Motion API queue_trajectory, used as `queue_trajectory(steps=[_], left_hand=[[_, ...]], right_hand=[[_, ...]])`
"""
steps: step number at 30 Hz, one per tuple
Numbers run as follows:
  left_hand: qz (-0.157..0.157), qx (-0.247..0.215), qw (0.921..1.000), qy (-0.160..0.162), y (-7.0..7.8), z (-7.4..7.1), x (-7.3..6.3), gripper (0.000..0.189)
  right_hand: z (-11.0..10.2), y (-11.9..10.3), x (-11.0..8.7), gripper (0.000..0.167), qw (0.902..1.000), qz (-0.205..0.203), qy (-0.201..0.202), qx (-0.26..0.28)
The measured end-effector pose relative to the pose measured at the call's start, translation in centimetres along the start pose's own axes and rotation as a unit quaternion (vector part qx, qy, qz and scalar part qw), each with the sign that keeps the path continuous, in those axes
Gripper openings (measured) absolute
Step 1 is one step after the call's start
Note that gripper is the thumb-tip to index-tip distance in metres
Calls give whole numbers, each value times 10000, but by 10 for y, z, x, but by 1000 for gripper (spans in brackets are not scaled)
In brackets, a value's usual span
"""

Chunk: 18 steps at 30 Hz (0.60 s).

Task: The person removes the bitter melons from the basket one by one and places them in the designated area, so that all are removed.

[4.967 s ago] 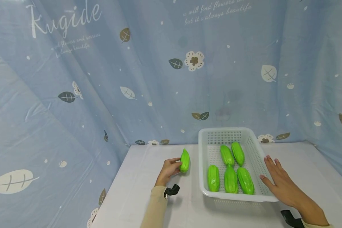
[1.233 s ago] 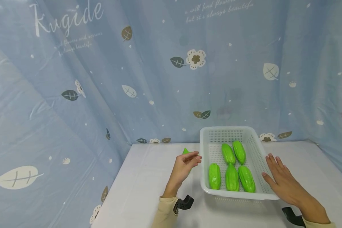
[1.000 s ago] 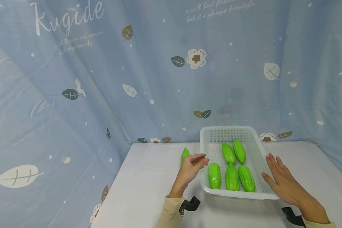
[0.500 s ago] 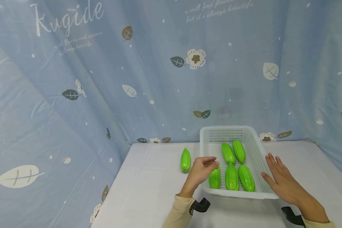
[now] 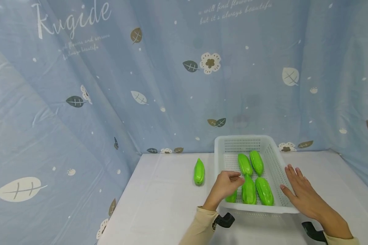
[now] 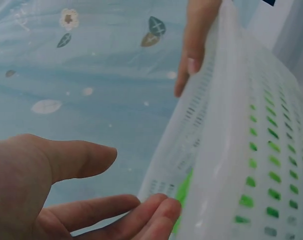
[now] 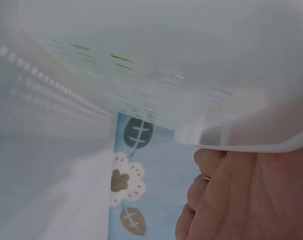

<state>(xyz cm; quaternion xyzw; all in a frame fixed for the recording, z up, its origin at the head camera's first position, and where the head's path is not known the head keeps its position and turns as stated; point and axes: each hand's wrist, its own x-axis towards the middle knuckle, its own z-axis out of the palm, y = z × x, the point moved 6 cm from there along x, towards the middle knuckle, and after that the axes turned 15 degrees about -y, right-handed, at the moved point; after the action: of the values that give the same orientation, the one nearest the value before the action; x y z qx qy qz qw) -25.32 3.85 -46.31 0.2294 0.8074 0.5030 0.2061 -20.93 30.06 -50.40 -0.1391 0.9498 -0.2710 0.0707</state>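
My left hand [image 5: 226, 185] hovers over the left part of the white plastic basket [image 5: 217, 149], empty, its fingers relaxed. In the left wrist view, thumb and fingers [image 6: 71, 160] stand apart beside the basket wall [image 6: 216, 150]. Under that hand, one glossy green ridged bitter melon [image 5: 232, 197] is partly hidden. Several more bitter melons [image 5: 248, 190] lie in the basket. To the left, outside it, a single bitter melon [image 5: 199, 172] lies on the table. My right hand [image 5: 303, 195], fingers straight, rests against the basket's right rim; the right wrist view shows its fingers [image 7: 206, 200] along the rim.
A white cloth covers the table [image 5: 159, 197]. Behind it and at the left hangs a blue curtain [image 5: 171, 85] with leaf and flower prints. The basket stands near the back edge, close to the curtain.
The left hand held the lone bitter melon five seconds ago. It has let go, leaving the melon on the table, and moved right over the basket. The right hand has stayed at the rim.
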Motion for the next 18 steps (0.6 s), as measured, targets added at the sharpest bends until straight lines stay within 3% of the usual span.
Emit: queue_trajectory(steps=[13,18], left_hand=[[-284,324,9991,-17,-6,23,13,44],[-561,730,9957,117,-8,27,17,45]], right_hand=[[0,-2,-1,81,10000,-2,8,62],[0,-2,-1,81,10000,-53,39,74]])
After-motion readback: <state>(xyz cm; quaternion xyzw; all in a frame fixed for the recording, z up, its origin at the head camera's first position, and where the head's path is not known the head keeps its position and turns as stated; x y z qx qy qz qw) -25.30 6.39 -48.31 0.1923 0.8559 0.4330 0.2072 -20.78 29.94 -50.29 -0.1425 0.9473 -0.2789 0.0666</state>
